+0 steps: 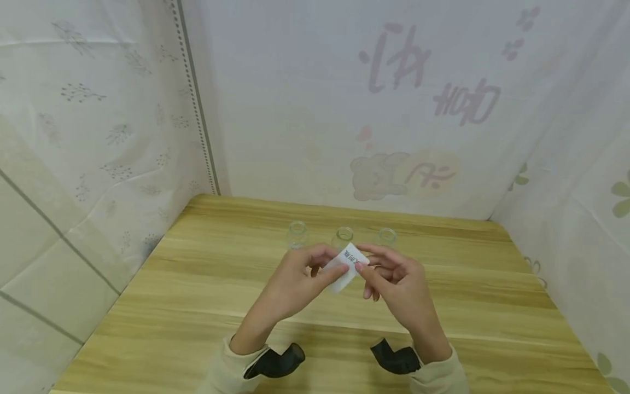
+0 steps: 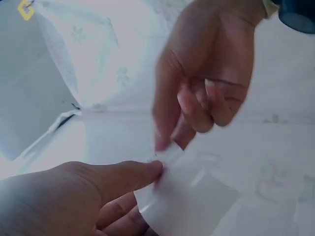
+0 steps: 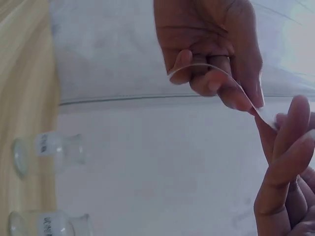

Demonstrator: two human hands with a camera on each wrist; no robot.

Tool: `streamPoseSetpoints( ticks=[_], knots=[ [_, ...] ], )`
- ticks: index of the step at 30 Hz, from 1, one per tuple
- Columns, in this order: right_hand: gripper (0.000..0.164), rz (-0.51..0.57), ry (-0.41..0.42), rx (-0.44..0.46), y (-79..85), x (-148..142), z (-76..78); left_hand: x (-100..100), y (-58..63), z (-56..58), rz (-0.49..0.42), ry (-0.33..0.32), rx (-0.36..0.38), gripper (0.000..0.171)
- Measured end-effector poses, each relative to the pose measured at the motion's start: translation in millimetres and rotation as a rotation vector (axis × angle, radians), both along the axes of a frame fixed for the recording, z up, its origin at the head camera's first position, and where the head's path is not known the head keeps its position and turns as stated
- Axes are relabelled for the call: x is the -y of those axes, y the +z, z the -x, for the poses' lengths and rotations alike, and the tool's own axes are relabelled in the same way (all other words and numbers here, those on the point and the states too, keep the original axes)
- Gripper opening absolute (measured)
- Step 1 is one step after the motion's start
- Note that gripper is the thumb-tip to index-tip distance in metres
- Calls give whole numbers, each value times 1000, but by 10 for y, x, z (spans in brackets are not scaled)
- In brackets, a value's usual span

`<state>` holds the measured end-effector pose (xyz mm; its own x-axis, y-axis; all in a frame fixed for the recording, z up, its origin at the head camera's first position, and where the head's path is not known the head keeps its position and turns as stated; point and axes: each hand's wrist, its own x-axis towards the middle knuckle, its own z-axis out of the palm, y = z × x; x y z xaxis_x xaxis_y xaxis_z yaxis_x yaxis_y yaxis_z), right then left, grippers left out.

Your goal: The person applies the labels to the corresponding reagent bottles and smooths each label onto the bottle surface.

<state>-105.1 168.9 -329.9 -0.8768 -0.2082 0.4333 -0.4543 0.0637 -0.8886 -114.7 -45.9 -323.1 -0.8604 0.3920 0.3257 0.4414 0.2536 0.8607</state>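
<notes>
Label edges: your printed white label sits between the fingertips of both hands, tilted, one corner pointing up and away from you.
Left fingers: your left hand pinches the label, thumb across its printed face, other fingers behind.
Right fingers: your right hand pinches the label's right-hand edge between thumb and forefinger, just beside your left thumb; the remaining fingers are bent.
Room ahead: beyond your fingertips stand three bottles in a row, a left bottle, a middle bottle and a right bottle, with gaps between them; the right-wrist view shows your fingers well apart from the two visible there.
Room to the sides: the tabletop stretches out left and right of your fingers to slanting side edges; its far edge lies past the bottles, close against the back curtain.
Room nearer you: wood also shows below your fingers, between two black wrist mounts at your pale sleeves.
Label material: thin, flexible and slightly glossy, with dark characters; it bows into a curve between your hands.
Bottle material: clear glass, with rounded shoulders, short necks and flared round lips; two bear white stickers with dark print.
Surroundings: streaky yellow-brown wood grain; creased pale cloth with printed motifs.
</notes>
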Motion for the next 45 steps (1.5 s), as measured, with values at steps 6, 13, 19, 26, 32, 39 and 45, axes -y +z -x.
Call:
streamPoseSetpoints(
  ticks=[6,13,19,26,32,39,45],
  knots=[
    [12,35,-18,9,44,-56,-42,-35,88,-49,-28,58,26,13],
    [7,-262,83,-37,53,-123,-66,93,71,28,-21,-85,2,11],
    [14,-312,211,-21,38,-98,-51,66,66,32,-10,-83,-74,9],
    [11,-242,202,69,44,-121,-71,-86,58,15,-91,-6,-166,27],
    [10,-84,134,6,63,-180,-52,-35,69,-30,-76,-56,-230,37],
    [14,69,179,-72,62,-187,-33,-42,82,-41,-39,-34,-238,22],
    [13,80,158,-68,58,-169,-22,-36,80,-34,-49,25,-234,16]
  ],
)
